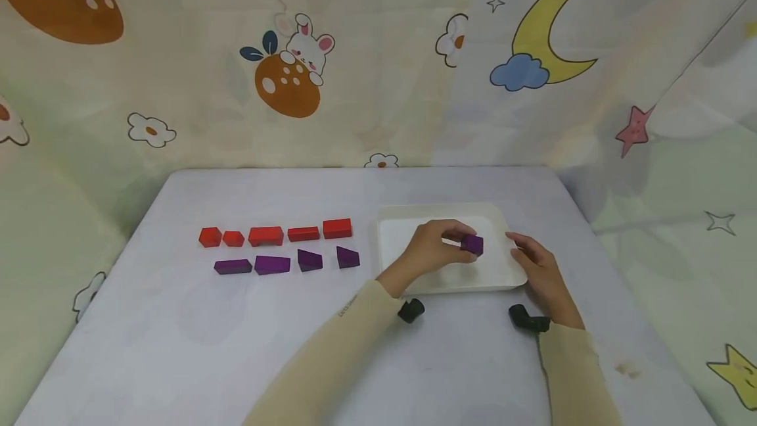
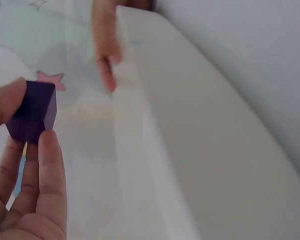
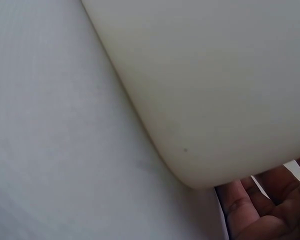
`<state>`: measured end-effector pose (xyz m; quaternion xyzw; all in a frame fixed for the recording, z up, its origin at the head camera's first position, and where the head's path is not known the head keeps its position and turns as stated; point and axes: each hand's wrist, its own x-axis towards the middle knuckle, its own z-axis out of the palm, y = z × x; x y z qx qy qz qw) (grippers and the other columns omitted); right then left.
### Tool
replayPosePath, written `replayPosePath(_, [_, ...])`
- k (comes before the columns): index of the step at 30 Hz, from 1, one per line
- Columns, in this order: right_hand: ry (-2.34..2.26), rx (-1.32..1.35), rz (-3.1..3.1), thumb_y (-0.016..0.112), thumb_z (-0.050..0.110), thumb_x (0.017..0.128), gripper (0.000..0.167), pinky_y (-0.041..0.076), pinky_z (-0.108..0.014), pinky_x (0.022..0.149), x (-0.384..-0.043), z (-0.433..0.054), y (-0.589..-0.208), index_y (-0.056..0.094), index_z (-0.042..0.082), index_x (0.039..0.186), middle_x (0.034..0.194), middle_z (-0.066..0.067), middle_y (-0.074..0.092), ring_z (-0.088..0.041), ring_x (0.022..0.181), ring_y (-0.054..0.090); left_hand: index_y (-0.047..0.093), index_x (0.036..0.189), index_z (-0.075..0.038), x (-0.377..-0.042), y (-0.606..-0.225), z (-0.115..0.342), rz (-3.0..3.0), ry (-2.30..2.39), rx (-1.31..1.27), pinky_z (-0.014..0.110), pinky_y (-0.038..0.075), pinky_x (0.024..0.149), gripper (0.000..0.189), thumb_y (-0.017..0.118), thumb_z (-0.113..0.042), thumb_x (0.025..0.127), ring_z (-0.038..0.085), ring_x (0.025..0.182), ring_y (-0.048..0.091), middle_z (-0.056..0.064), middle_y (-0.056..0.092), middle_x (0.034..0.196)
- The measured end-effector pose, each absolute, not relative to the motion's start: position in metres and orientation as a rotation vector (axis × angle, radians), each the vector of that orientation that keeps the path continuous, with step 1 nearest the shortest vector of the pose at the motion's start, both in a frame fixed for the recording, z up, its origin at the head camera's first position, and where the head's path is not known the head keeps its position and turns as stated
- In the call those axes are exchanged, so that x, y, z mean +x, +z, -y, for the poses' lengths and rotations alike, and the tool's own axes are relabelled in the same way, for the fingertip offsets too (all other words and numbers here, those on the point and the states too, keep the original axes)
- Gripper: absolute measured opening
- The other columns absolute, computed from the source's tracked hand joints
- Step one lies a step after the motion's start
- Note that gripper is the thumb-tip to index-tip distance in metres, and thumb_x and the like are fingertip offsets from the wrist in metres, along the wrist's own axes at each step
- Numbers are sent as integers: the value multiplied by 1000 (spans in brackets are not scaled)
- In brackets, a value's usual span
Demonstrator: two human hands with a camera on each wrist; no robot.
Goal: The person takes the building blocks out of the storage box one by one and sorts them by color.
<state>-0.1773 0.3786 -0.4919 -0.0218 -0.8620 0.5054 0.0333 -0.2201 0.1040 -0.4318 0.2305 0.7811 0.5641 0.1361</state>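
Note:
My left hand is over the white tray, pinching a small purple block between thumb and fingertips. In the left wrist view the same purple block shows its flat faces, held above the level of the tray's rim. At the tray's right end, my right hand holds the rim with thumb and fingers. The right wrist view has the tray's outer wall filling much of the picture, and the curled fingers at its corner.
Left of the tray, a row of several red blocks lies behind a row of several purple blocks, in different shapes. They lie on a white-covered table. A patterned cloth hangs behind the table.

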Motion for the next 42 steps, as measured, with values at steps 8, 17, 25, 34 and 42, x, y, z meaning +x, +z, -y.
replayPosePath(8, [1501, -67, 2632, 57, 19, 114, 45, 42, -3, 94, -176, -392, -494, 53, -5, 153, 157, -29, 49, 10, 122, 47, 75, 135, -11, -215, -415, -10, -2083, 1744, 644, 35, 64, 92, 46, 90, -11, 91, 21, 105, 78, 8, 74, 126])
replayPosePath(17, [1499, -139, 2642, 55, 21, 115, 47, 41, -2, 90, -170, -398, -494, 51, -4, 155, 160, -30, 46, -2, 129, 51, 72, 140, -13, -200, -406, 116, -2488, 1595, 492, 42, 62, 99, 47, 85, -19, 96, 34, 126, 68, 9, 71, 137])
replayPosePath(25, [1475, -175, 2678, 53, 21, 116, 49, 38, -4, 94, -171, -398, -490, 48, -4, 157, 164, -29, 44, -49, 148, 41, 67, 141, -3, -181, -414, 234, -2935, 1297, 398, 18, 55, 95, 46, 81, -7, 98, 39, 116, 70, 20, 74, 128])
replayPosePath(34, [1464, -167, 2666, 54, 18, 115, 46, 41, -3, 86, -170, -395, -492, 51, -4, 155, 157, -30, 49, 2, 119, 45, 59, 145, 5, -184, -438, 301, -2966, 1069, 175, 36, 64, 93, 48, 76, -7, 101, 56, 120, 64, 36, 64, 134])
replayPosePath(42, [1510, -152, 2629, 54, 13, 114, 44, 42, -3, 87, -172, -392, -495, 51, -6, 154, 157, -28, 49, 9, 114, 42, 60, 139, 8, -189, -451, 314, -2874, 972, 25, 71, 54, 100, 45, 77, -2, 99, 59, 122, 62, 40, 63, 133])
